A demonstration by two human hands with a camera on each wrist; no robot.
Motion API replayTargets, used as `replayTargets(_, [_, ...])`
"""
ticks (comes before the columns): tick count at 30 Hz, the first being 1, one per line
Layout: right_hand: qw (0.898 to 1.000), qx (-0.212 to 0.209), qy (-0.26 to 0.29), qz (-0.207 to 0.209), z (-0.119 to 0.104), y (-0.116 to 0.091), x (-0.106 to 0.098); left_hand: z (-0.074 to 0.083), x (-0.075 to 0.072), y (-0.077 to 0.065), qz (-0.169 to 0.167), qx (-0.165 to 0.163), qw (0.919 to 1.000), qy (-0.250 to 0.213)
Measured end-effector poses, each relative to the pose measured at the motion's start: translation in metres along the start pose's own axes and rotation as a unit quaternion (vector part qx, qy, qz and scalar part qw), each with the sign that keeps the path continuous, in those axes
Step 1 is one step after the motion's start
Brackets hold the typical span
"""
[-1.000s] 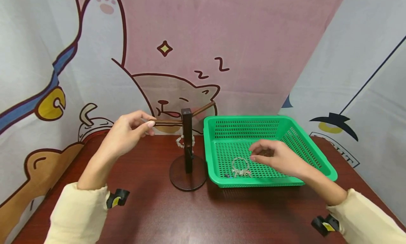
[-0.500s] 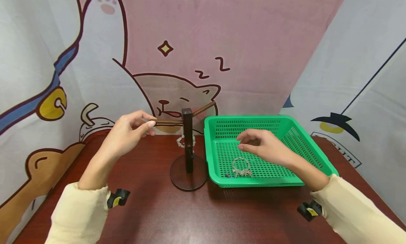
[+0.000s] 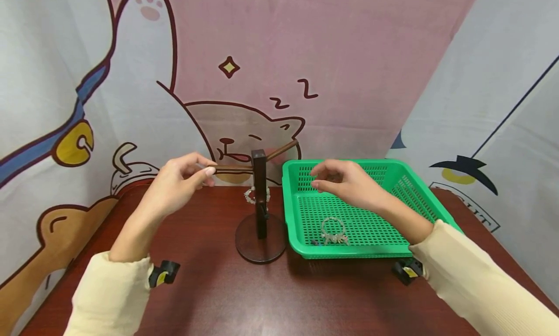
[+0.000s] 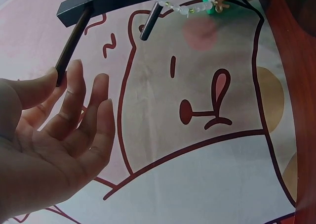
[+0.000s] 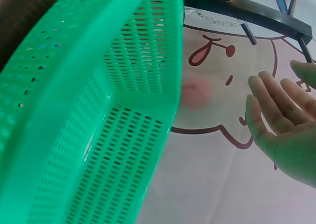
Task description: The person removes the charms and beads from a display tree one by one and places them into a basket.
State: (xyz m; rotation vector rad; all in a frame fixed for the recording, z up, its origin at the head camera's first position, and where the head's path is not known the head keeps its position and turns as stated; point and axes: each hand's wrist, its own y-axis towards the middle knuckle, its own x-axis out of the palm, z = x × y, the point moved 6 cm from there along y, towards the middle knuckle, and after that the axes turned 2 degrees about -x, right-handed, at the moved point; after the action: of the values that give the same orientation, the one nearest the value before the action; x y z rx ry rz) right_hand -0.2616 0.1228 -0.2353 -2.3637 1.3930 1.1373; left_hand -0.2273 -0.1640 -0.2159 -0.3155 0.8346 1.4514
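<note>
A: Begin at the left. What is the left hand doing?
B: Thumb and forefinger are pinched on the outer end of the upper left peg; the other fingers are free. The peg joins the dark stand, upright on the bench.
A: Anything hung there?
B: One beaded bracelet, behind the post. Which peg bears it, I cannot tell. No bracelet shows on the pinched peg.
A: And further right?
B: The green basket. A second bracelet lies in its near left part, with a small bluish item beside it, too small to identify.
A: The right hand?
B: Above the basket, fingers loosely bent and apart, nothing visible in them.
A: Progress?
B: In my judgement, partial: one bracelet is up, one remains in the basket.
</note>
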Motion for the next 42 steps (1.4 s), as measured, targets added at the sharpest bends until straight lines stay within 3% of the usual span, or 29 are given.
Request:
replayTargets(13, [0.999,-0.011,-0.030,0.030,-0.018,0.028,-0.012,0.000,0.000,0.000,-0.004,-0.003,1.0000,0.002])
replayTargets(22, [0.998,-0.031,-0.020,0.047,-0.035,0.046,-0.011,0.000,0.000,0.000,-0.003,-0.002,1.0000,0.000])
replayTargets(42, [0.997,-0.046,-0.029,0.058,-0.041,0.052,-0.009,-0.001,0.007,-0.005,0.013,-0.019,0.9996,-0.014])
